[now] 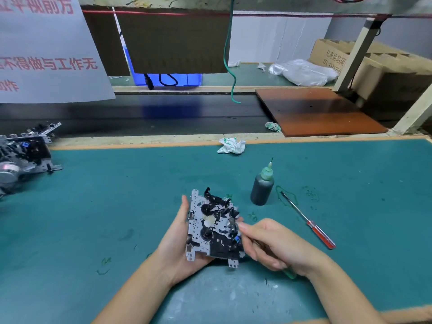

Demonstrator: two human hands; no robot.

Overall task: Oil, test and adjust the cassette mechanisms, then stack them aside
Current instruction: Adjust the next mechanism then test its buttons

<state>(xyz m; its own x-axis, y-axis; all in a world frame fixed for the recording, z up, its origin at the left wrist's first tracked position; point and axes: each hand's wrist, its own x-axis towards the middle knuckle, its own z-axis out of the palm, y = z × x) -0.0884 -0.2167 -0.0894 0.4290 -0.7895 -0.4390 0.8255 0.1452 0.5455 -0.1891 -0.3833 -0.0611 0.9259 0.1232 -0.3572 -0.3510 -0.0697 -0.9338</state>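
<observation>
The pile of mechanisms (22,157) at nine o'clock is cut by the frame edge. The right hand (278,244) hides most of a green-handled tool (289,274).

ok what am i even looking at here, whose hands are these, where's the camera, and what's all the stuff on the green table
There is no machine here: a person is working with bare hands, and the single camera sits on their head, looking forward and down. The left hand holds a cassette mechanism, a grey metal plate with black parts, above the green mat. The right hand touches the mechanism's right edge while gripping a green-handled tool whose tip is hidden. On the mat stand a dark oil bottle with a thin nozzle, and beside it lie a red-handled screwdriver and a crumpled rag. At the far left is a pile of mechanisms. Behind runs a dark conveyor belt.
</observation>
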